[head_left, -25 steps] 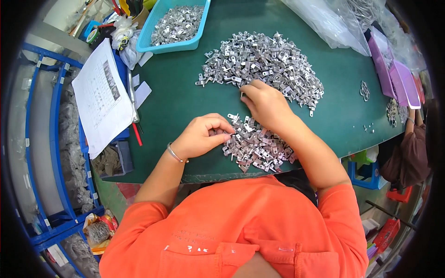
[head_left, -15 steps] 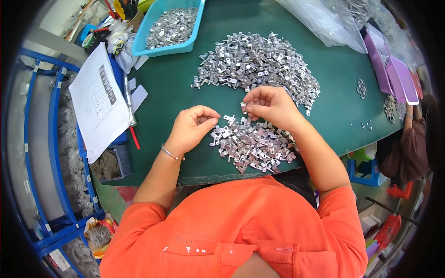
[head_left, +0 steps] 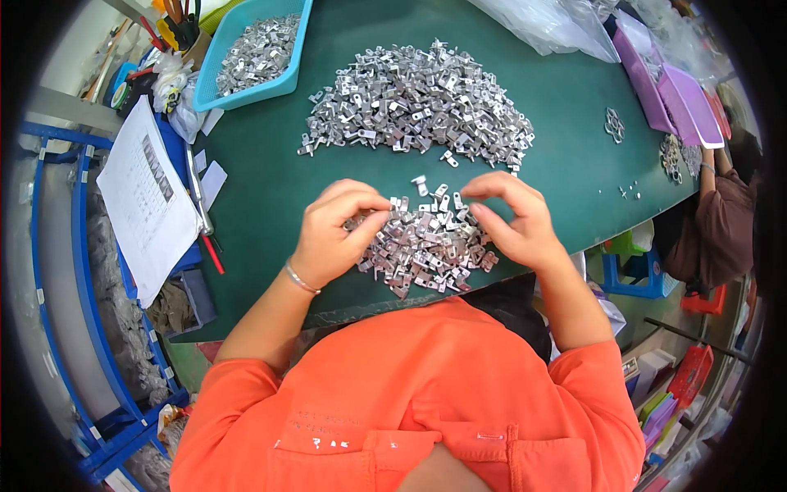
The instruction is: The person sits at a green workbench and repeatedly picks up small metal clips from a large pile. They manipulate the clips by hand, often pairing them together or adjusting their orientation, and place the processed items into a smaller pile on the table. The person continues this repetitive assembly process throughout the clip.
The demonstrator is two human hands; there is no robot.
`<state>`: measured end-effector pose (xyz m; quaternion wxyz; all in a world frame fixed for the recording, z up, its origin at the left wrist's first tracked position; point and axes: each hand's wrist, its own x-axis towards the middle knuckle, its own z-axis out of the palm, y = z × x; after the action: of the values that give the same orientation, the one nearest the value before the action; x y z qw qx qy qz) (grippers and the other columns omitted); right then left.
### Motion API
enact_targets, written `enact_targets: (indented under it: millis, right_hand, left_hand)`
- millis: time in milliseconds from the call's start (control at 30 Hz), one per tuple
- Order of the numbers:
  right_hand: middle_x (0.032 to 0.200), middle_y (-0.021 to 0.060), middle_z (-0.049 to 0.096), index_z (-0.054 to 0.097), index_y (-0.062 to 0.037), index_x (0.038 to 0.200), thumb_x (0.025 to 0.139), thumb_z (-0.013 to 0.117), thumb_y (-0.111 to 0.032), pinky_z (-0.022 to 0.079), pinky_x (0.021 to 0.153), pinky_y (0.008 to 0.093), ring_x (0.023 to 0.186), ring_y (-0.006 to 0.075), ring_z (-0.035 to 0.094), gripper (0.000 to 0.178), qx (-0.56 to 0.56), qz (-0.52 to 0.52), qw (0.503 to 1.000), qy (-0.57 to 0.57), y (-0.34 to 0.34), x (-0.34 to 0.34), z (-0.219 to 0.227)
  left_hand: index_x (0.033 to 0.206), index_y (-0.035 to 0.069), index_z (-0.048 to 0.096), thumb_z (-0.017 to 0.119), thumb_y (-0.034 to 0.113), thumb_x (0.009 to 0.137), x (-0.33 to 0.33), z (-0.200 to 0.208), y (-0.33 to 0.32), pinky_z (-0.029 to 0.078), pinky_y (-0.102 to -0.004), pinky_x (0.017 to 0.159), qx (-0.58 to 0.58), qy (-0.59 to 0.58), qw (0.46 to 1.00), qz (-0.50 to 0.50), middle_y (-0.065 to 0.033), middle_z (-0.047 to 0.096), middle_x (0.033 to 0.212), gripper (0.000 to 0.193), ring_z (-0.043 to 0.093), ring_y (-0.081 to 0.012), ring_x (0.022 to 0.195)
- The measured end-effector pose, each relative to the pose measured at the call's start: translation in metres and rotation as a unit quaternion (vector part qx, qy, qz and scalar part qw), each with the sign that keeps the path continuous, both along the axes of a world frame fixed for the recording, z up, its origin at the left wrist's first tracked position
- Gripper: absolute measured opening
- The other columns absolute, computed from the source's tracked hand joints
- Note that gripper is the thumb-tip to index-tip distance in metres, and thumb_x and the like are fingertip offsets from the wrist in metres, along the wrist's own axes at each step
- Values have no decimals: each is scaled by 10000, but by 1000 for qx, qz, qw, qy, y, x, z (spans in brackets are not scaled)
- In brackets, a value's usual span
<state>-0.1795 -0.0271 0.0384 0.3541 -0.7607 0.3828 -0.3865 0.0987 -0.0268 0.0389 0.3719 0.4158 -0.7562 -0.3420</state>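
Observation:
Small silvery metal brackets with holes lie in two heaps on a green tabletop. My left hand (head_left: 344, 230) is at the left edge of the smaller near heap (head_left: 430, 250), its thumb and forefinger pinched on a small metal bracket (head_left: 394, 202). Across that heap, my right hand (head_left: 520, 221) has its thumb and forefinger apart, with nothing seen between them. Its fingertips hover by the heap's upper right edge. One loose bracket (head_left: 420, 185) lies just beyond the near heap, between my hands. The larger heap (head_left: 418, 102) spreads farther back.
A turquoise basket (head_left: 299, 49) of brackets stands at the far left. Printed sheets (head_left: 147, 205) on a blue holder are at the left edge. Purple bins (head_left: 689, 107) and clear plastic bags (head_left: 557, 25) sit at the far right. Another person's sleeve (head_left: 717, 230) shows at right.
My right hand has let go of a bracket and moved back toward the near heap, its fingers parting. My left hand has come to the heap's edge. The whole view has shifted slightly.

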Motion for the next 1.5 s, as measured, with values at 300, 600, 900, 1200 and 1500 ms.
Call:
enact_targets:
  millis: [300, 600, 900, 1200, 1500]
  right_hand:
    - [1476, 302, 236, 311, 3, 1417, 532, 823, -563, 244, 1119, 502, 1373, 466, 241, 1168, -62, 56, 964, 251, 29, 7, -16]
    - [1343, 276, 401, 403, -22, 1349, 563, 840, -305, 356, 1041, 511, 1251, 451, 409, 943, -109, -12, 983, 146, 18, 55, -35]
    - [1256, 214, 479, 462, 8, 1256, 636, 722, -61, 418, 983, 427, 1151, 395, 492, 676, -56, -175, 981, -62, 13, 118, -38]
    - [1192, 163, 574, 584, 8, 1138, 760, 695, -137, 422, 980, 360, 1120, 288, 544, 420, 79, -225, 929, -282, 2, 165, -36]
    - [1077, 123, 648, 682, -7, 940, 757, 716, -76, 465, 907, 323, 1021, 225, 609, 199, 131, -247, 862, -423, -6, 165, -13]
  left_hand:
    - [1458, 4, 237, 861, 572, 459, 2, -17, 2, 243, -467, 1124, -53, -179, 973, -134, -219, 304, 1472, 1308, 301, -381, 1369]
    - [1375, 2, 415, 858, 444, 574, -15, -28, -9, 364, -433, 1061, -82, -121, 984, -102, -197, 487, 1355, 1017, 465, -362, 1266]
    - [1315, 5, 502, 643, 246, 836, -27, -36, -6, 413, -317, 996, 81, 94, 990, 60, -130, 566, 1282, 555, 543, -196, 1157]
    - [1173, 21, 604, 446, 283, 990, -29, -25, -13, 469, -287, 860, 302, 471, 806, 194, -74, 598, 1101, 357, 575, -149, 978]
    - [1173, 50, 581, 502, 291, 956, -55, 9, -10, 433, -306, 909, 275, 484, 785, 273, -61, 548, 1118, 334, 528, -160, 1050]
